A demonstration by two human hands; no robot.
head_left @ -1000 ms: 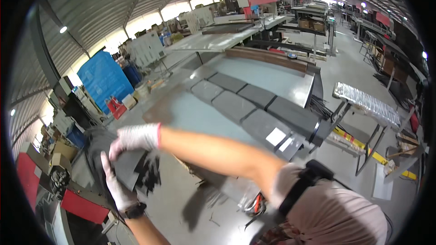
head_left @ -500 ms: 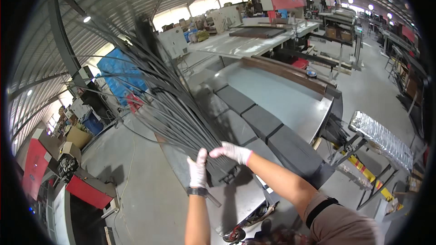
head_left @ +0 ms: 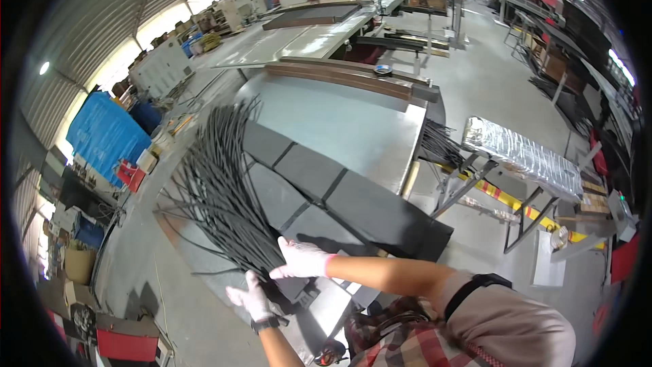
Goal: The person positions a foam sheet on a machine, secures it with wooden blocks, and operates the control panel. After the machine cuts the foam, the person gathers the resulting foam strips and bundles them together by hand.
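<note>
A large bundle of thin, dark grey flexible strips (head_left: 224,190) lies on the metal worktable (head_left: 329,309), its far ends fanned out and a few strays sticking out to the left. At its near end, my left hand (head_left: 252,299), in a white glove, is open with fingers apart beside the strips. My right hand (head_left: 304,260), gloved too, lies open against the right side of the bundle, thumb raised. Neither hand is closed round the strips. Right of the bundle are long dark grey blocks (head_left: 312,173) in rows, with darker bands across them.
A broad pale sheet surface (head_left: 333,112) with brown bars (head_left: 339,78) along its far edge lies beyond the blocks. To the right stands a rack with a silvery wrapped slab (head_left: 523,156). A blue covered stack (head_left: 105,136) and red machine parts (head_left: 125,344) stand at left.
The bundle, raised and swinging in both hands before, has come down onto the worktable beside the blocks. Both hands have loosened their hold. My view has turned to the right.
</note>
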